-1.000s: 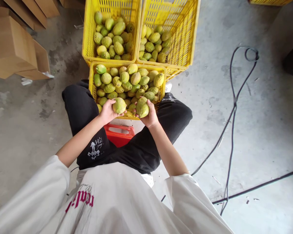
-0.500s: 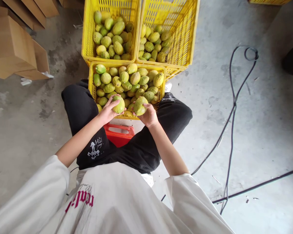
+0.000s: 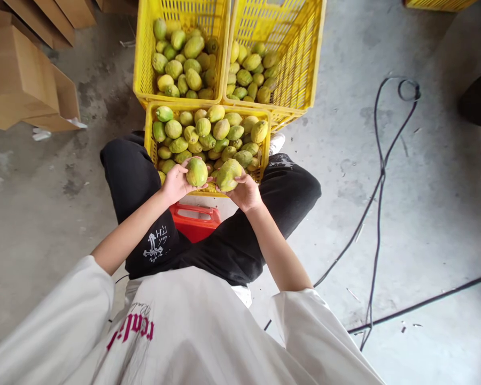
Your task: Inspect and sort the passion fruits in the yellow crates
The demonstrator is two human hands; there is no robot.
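Green-yellow fruits [image 3: 221,129] lie heaped in a yellow front crate [image 3: 148,123] between the bent knees [image 3: 120,166] of a person [image 3: 192,321], seen from the head camera, while two more are held above its near edge. The left hand [image 3: 174,183] grips a rounder fruit [image 3: 196,172], thumb at its side and fingers curled beneath; the right hand [image 3: 247,193] pinches a longer fruit [image 3: 229,175] between thumb and fingers, some fingertips hidden behind it. Held apart, side by side, the pair is perhaps placed to keep both in plain sight, with the crate below to catch a slip. Set between the knees, that crate probably keeps its load within short reach; behind it stand a rear left crate [image 3: 144,64] and a rear right crate [image 3: 299,59], their fruits well below the rims. By count: two fruits in hand, three crates holding fruit, part of a further crate [image 3: 441,4] at upper right and one red handled object [image 3: 196,231]. Overlap prevents a sure count of the heaped fruits.
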